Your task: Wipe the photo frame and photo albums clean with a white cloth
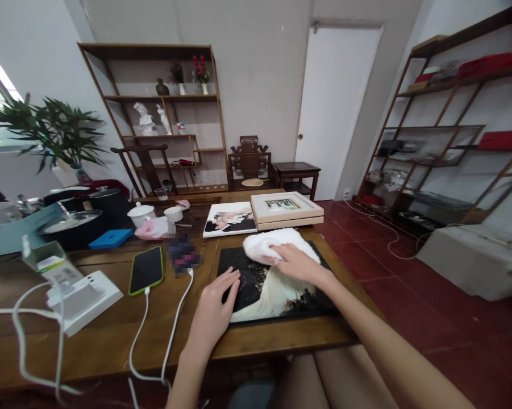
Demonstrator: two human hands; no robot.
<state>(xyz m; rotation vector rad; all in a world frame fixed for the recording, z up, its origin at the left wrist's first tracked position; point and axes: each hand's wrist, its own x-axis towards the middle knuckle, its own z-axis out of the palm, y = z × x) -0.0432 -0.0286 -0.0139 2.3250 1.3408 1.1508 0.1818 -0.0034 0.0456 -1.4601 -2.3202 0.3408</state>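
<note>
A dark picture panel (277,295) with a pale, flowing shape on it lies flat near the table's front edge. My right hand (292,262) is closed on a white cloth (262,243), which rests against the panel's upper part. Some of the cloth spreads out behind the fingers and covers the panel's far edge. On the panel's left side lies my left hand (215,298), fingers stretched out flat, holding nothing. Just beyond the panel are a photo print (230,220) and a stack of light wooden picture frames (286,210).
Left of the panel, a green-edged phone (147,271) and a second, blurred device (182,254) have white cables attached. Farther left are a white box (85,301), a blue box (111,238) and a black pan (71,227). The wooden table (281,339) ends close on the right.
</note>
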